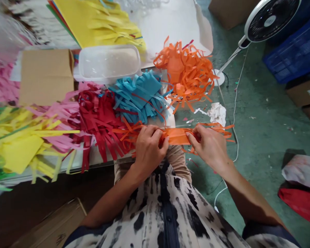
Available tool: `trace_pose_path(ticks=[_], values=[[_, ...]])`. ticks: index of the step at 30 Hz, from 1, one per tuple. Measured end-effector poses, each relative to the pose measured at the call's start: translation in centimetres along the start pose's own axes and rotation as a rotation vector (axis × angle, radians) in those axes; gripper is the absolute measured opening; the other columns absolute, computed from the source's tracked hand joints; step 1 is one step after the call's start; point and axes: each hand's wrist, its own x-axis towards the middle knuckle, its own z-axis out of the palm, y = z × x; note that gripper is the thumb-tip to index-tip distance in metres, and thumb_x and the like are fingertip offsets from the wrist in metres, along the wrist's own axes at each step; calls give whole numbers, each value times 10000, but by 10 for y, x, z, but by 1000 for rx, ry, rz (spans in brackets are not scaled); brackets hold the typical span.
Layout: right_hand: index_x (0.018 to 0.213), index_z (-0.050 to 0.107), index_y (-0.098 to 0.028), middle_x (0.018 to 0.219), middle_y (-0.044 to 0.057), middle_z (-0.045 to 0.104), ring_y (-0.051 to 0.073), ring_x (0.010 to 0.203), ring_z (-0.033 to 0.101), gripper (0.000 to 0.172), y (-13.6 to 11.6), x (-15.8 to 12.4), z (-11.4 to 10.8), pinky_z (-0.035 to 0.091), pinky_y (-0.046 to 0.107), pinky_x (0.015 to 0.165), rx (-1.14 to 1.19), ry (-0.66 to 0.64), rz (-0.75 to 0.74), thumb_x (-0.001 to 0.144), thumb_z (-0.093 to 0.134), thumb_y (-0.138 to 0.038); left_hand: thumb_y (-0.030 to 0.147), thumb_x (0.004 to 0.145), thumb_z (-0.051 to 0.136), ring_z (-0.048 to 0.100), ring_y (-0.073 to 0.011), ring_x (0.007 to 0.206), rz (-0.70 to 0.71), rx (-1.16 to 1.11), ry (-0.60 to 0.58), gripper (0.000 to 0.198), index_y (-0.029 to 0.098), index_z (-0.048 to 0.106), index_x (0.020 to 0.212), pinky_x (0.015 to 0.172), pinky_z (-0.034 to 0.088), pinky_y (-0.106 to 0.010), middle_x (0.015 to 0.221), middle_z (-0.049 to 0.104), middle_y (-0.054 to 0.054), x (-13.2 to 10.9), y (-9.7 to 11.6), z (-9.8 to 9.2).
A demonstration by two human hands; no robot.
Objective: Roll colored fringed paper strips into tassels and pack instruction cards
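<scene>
**Bright orange strip at centre, black-blotched cream shirt at 6 o'clock**

Paper fringes fan around it: blue at 11, orange at 1, red at 9, pink beyond the red, yellow at 8. Green floor at 3, blue crate at 2, red cloth at 4.
</scene>
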Motion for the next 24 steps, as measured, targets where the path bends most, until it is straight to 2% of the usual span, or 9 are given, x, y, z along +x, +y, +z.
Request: trace_pose_path(ticks=[3, 5, 7, 9, 11, 13, 17, 21, 24], values=[[839, 575, -227, 751, 38, 684, 205, 704, 616, 371, -2, 2, -1, 226, 317, 622, -21, -15, 17, 1027, 543, -545, 243, 953, 682, 596, -276, 962, 7, 38, 6, 75, 173, 678, 927, 900, 530, -437, 1003, 682, -94, 0, 2, 0], [832, 572, -227, 750, 42, 688, 211, 714, 626, 374, -3, 3, -2, 223, 320, 623, -33, -17, 17, 1027, 538, -544, 250, 957, 692, 617, -299, 1037, 22, 87, 49, 171, 149, 700, 1095, 944, 531, -465, 1098, 704, -124, 0, 4, -1], [822, 571, -224, 746, 45, 693, 216, 713, 633, 380, -5, 4, -3, 219, 321, 623, -52, -25, 13, 1029, 531, -540, 220, 982, 669, 611, -310, 1184, 126, 142, 100, 332, 177, 662, 1311, 1057, 501, -496, 1264, 704, -129, 0, 5, -2], [818, 581, -219, 750, 52, 707, 219, 707, 637, 385, -6, 5, -5, 213, 322, 620, -74, -38, 8, 1034, 517, -530, 168, 1019, 618, 597, -276, 1284, 326, 171, 105, 409, 253, 615, 1419, 1183, 425, -510, 1342, 712, -66, 0, 4, -3], [819, 599, -216, 754, 54, 723, 220, 699, 640, 383, -6, 8, -8, 210, 323, 618, -86, -57, 4, 1040, 509, -514, 137, 1045, 581, 631, -221, 1269, 515, 173, 59, 384, 280, 631, 1398, 1252, 364, -494, 1272, 756, 2, 1, 1, -3], [811, 619, -214, 747, 48, 733, 216, 691, 642, 377, -5, 11, -10, 213, 323, 620, -79, -76, -1, 1042, 517, -492, 151, 1060, 573, 666, -192, 1232, 597, 172, -2, 337, 266, 653, 1366, 1264, 358, -485, 1206, 780, 17, 1, -1, -3], [774, 650, -213, 745, 46, 745, 220, 704, 652, 395, -4, 19, -12, 220, 325, 625, -64, -90, -10, 1036, 537, -487, 182, 1061, 582, 669, -211, 1262, 621, 157, -85, 362, 265, 642, 1408, 1215, 430, -487, 1294, 759, -24, 2, -4, -3], [742, 654, -215, 721, 51, 737, 225, 692, 646, 425, -7, 22, -11, 215, 329, 612, -88, -90, 2, 1027, 542, -510, 179, 1053, 588, 684, -229, 1214, 634, 151, -95, 346, 224, 666, 1387, 1129, 511, -455, 1303, 758, -48, 2, -4, -2], [835, 682, -224, 744, 42, 747, 225, 712, 651, 332, -1, 17, -15, 239, 331, 613, -87, -65, -16, 1016, 566, -478, 169, 1052, 584, 682, -228, 1211, 623, 161, -108, 323, 230, 687, 1352, 1140, 505, -473, 1283, 760, -49, 2, -4, -1]])
